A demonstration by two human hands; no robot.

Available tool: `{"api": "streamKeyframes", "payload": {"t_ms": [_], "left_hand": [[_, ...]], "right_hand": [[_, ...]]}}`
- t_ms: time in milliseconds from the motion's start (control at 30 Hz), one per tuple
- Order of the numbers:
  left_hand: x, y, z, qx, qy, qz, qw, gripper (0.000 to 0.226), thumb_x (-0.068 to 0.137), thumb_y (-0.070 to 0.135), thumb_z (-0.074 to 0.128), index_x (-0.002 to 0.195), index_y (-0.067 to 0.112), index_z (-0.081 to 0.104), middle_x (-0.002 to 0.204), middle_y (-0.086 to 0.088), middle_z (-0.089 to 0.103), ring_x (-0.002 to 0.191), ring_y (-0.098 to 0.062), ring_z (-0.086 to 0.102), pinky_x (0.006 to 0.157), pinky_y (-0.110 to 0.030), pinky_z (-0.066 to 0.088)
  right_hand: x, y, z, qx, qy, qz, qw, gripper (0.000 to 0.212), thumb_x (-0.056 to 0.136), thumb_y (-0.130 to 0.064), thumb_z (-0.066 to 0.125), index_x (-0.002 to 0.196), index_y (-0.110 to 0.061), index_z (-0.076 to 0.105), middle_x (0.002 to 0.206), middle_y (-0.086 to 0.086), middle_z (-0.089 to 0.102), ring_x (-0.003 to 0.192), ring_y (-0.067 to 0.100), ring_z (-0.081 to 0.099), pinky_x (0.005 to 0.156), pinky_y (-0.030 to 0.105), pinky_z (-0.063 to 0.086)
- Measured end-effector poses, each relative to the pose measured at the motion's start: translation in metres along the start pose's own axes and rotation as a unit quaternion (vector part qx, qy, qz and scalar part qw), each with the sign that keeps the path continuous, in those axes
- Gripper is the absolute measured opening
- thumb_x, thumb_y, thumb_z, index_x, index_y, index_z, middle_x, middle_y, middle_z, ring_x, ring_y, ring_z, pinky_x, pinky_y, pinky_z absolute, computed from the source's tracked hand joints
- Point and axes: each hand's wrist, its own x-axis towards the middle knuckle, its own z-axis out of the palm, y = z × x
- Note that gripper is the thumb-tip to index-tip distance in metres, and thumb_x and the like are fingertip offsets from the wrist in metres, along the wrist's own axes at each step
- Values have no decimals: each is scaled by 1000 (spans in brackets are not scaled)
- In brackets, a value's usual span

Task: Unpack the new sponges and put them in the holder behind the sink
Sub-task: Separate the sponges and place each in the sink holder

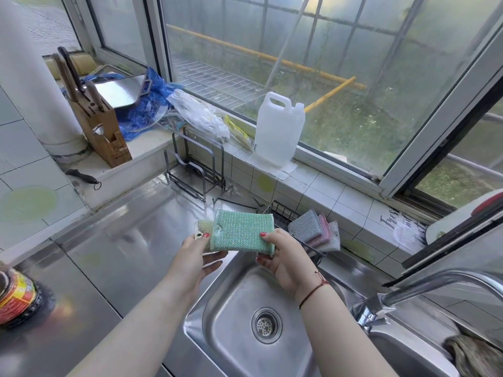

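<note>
A green glittery sponge (241, 231) is held flat above the sink's far left rim. My left hand (197, 257) pinches its left edge, together with a pale yellowish sponge (203, 225) that peeks out behind it. My right hand (280, 255) grips the green sponge's right edge. Just to the right, a black wire holder (283, 213) behind the sink carries a grey sponge (304, 227), a pink sponge (322, 231) and another grey one (333, 236), leaning on edge.
The steel sink (234, 317) with its drain lies below my hands, and the faucet (424, 289) stands to the right. An empty black rack (194, 170), a knife block (100, 126), plastic bags (198, 112) and a white jug (280, 129) line the windowsill. A jar (16, 297) sits at the left edge.
</note>
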Motion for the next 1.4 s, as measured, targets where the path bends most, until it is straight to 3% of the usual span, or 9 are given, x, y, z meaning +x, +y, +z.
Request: {"api": "streamKeyframes", "payload": {"t_ms": [200,333,433,567,767,833,967,1233,1400], "left_hand": [[6,-2,-1,15,7,3,1000,11,95,9,45,99,15,54,96,-11,65,80,-21,64,63,-26,52],[13,-2,-5,18,18,0,1000,9,95,11,48,102,12,54,94,-10,65,80,-21,63,63,-26,51],[19,-2,-7,17,20,-3,1000,9,94,11,49,101,11,55,93,-10,64,79,-21,63,67,-29,50],[27,-1,-7,10,24,-9,1000,10,94,9,49,103,8,54,94,-13,62,77,-22,61,67,-28,53],[44,2,-1,1,26,-18,999,8,94,4,48,89,8,53,91,-13,62,77,-23,61,59,-20,57],[51,3,3,0,24,-18,1000,5,94,4,48,93,7,53,94,-12,62,80,-22,61,63,-21,58],[63,3,9,-1,17,-15,1000,10,94,4,50,103,4,52,100,-11,62,86,-21,62,74,-26,58],[82,-1,17,14,12,-28,999,6,92,2,51,93,7,56,95,-9,63,84,-19,61,69,-22,59],[88,-1,18,13,14,-31,999,7,93,2,51,92,7,55,96,-9,63,85,-18,61,73,-25,55]], "right_hand": [[2,-10,-6,38,68,-18,997,16,91,-5,57,79,-12,49,79,9,56,56,19,52,52,26,46],[11,-28,-20,54,152,-80,984,14,92,-8,60,83,-13,50,89,8,52,67,21,52,53,24,49],[18,-44,-32,20,211,-131,968,12,91,-11,63,93,-12,51,99,10,55,81,25,58,45,19,49],[27,-64,-52,-80,273,-181,941,24,92,-8,60,113,-8,49,96,6,57,75,16,60,81,34,54],[56,-66,-80,-249,353,-175,885,19,87,-15,59,104,-17,51,104,11,63,91,29,66,83,46,54],[67,-63,-87,-297,360,-165,869,17,86,-15,60,101,-17,53,99,8,64,93,30,66,81,44,54],[88,-54,-101,-384,367,-144,835,19,86,-13,60,104,-8,58,101,9,66,85,22,57,71,27,40],[115,-37,-115,-492,344,-102,793,22,86,-16,58,108,-10,59,109,10,67,99,28,59,79,33,47],[121,-30,-116,-520,335,-76,782,28,89,-13,56,117,-9,55,112,11,66,111,29,52,78,32,39]]}}
